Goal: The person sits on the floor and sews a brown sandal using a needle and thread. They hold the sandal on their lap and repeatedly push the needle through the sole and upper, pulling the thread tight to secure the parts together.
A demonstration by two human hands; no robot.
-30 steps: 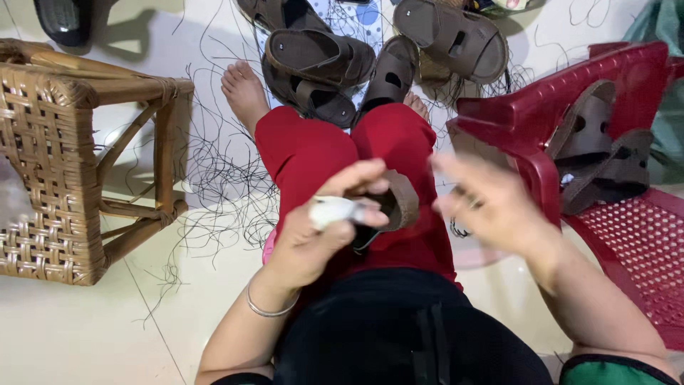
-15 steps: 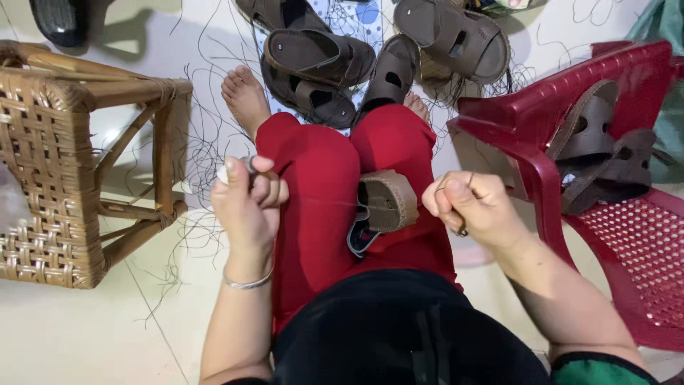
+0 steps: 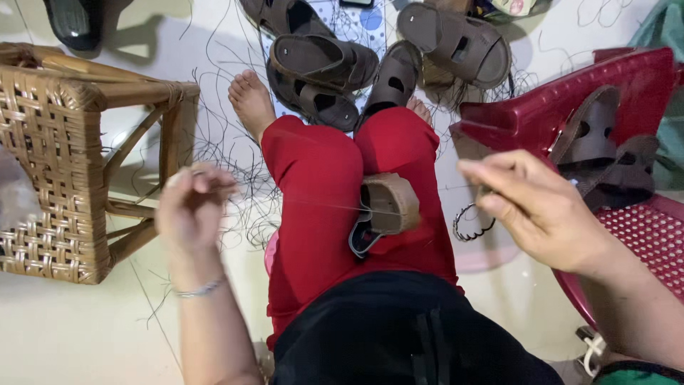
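We're pinching a thin thread tight in both hands, left hand and right hand pulled apart, though it's blurry; the brown sandal is sitting on our red-trousered lap.

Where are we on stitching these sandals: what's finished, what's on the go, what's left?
Looks done: several brown sandals piled on the floor by the feet. In hand: a sandal clamped between the knees, with a thread stretched from it to the raised left hand; the right hand is raised too. Probably left: sandals on the red plastic chair.
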